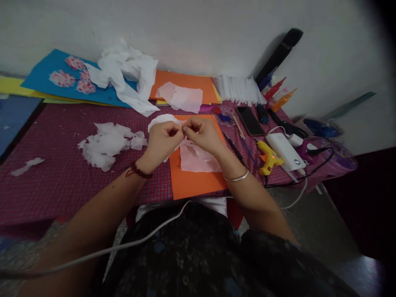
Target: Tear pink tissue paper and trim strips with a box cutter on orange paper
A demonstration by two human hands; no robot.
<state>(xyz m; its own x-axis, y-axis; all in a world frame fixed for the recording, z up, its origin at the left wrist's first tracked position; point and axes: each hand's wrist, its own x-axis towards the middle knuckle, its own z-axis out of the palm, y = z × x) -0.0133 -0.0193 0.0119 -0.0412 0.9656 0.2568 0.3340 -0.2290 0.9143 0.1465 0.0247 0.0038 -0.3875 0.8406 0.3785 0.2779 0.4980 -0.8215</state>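
Note:
My left hand (163, 140) and my right hand (202, 134) meet above an orange paper sheet (193, 183) on the checked cloth. Both pinch the top of a pale pink tissue piece (198, 159) that hangs down onto the orange sheet. The fingertips touch each other at the pinch. A white tissue piece (162, 120) lies just behind my left hand. A dark bead bracelet sits on my left wrist, a silver bangle on my right.
A pile of torn white tissue (107, 144) lies left. Blue card with pink flowers (66, 78), crumpled white tissue (126, 70) and orange paper (185, 84) lean at the wall. A phone (249, 120), yellow glue gun (268, 156), white power bank (284, 150) and pens lie right.

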